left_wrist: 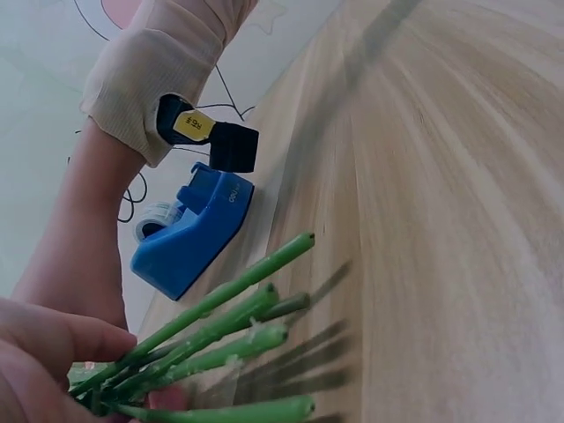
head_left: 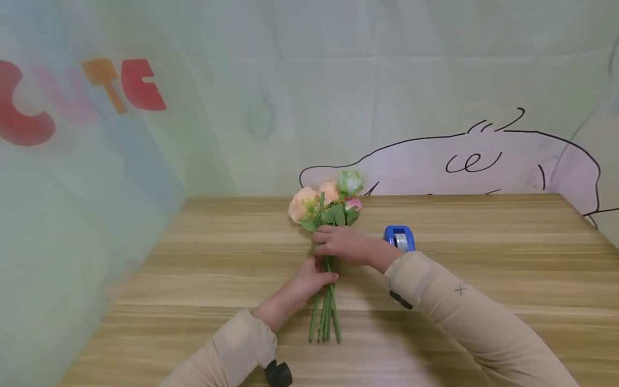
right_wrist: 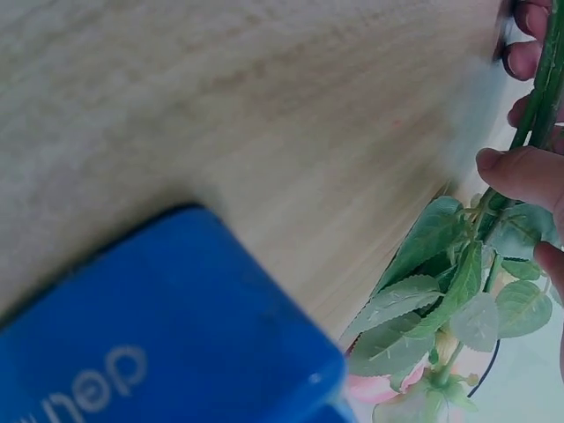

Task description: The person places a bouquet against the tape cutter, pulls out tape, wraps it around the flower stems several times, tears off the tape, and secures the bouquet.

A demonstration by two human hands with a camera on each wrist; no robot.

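A bunch of artificial flowers [head_left: 326, 207] with peach, pink and pale green blooms lies over the table, its heads toward the far edge. Its green stems [head_left: 326, 317] point toward the near side and spread at their cut ends. Around the middle of the stems my left hand [head_left: 306, 280] grips the bunch, thumb across the front. Just above it, below the leaves [head_left: 338, 216], my right hand [head_left: 345, 244] holds the upper stems between thumb and fingers. In the left wrist view several stem ends [left_wrist: 256, 339] stick out past the left hand.
A blue tape dispenser [head_left: 400, 236] with a roll of clear tape stands right behind the right wrist. The wooden table [head_left: 217, 258] reaches to a fabric backdrop [head_left: 338, 107] with a line drawing and coloured letters. Black wrist cameras [head_left: 279, 373] sit under both sleeves.
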